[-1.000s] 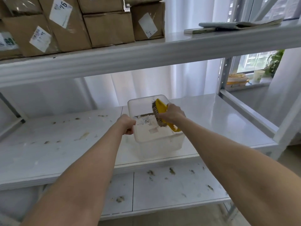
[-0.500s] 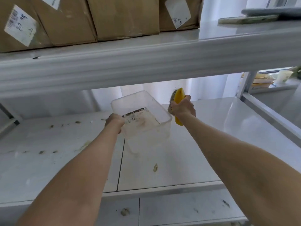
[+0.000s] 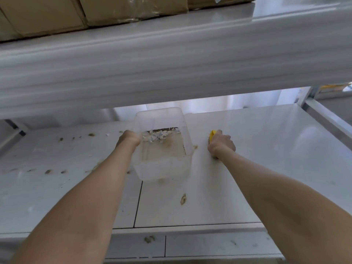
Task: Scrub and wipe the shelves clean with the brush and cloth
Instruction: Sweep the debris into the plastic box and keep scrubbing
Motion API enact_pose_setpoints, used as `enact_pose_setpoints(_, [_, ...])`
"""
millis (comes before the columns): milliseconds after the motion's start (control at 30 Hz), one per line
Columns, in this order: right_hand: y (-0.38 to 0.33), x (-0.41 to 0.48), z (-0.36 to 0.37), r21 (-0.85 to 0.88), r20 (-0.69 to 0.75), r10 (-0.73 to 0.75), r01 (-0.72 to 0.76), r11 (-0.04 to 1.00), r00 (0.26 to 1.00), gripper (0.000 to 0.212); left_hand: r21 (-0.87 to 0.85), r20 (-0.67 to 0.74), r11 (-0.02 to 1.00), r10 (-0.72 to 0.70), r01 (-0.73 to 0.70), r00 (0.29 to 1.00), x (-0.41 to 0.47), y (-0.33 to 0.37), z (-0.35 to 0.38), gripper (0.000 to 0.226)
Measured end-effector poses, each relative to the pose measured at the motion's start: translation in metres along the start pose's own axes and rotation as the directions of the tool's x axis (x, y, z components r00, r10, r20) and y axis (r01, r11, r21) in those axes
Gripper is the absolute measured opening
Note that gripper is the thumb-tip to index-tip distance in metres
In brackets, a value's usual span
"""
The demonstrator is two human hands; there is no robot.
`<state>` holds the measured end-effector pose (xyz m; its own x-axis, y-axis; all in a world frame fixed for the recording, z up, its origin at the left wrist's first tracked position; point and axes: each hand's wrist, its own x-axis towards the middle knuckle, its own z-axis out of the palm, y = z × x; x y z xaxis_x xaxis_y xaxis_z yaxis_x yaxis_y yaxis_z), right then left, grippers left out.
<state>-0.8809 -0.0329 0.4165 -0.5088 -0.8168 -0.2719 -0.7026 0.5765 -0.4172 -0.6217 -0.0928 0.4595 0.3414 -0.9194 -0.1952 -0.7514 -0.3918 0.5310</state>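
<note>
A clear plastic tub [image 3: 163, 168] with white scraps and brown dirt inside stands on the white middle shelf [image 3: 257, 168]. My left hand [image 3: 129, 139] grips the tub's left rim. Just right of the tub, my right hand [image 3: 221, 144] grips the yellow scrub brush [image 3: 212, 134], bristles facing left and low over the shelf surface. Brown dirt spots [image 3: 183, 199] dot the shelf in front of the tub and across its left half. No cloth is in view.
The upper shelf's thick front beam [image 3: 171, 73] hangs close above my hands, with cardboard boxes [image 3: 114, 10] on top. A lower shelf [image 3: 209, 244] with dirt marks shows below. A metal upright [image 3: 306, 100] and a side rail stand at the right.
The tub has come down from a tilt in the air onto the shelf. My right hand has lowered the brush from beside the tub's rim to the shelf surface. My view has moved closer.
</note>
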Motion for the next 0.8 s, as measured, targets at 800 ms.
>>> enact_pose_setpoints(800, [-0.027,0.009,0.050,-0.056,0.091,-0.171,0.177,0.983,0.981,0.044,0.017,-0.062,0.996,0.092,-0.091,0.994,-0.017,-0.005,0.013,0.034])
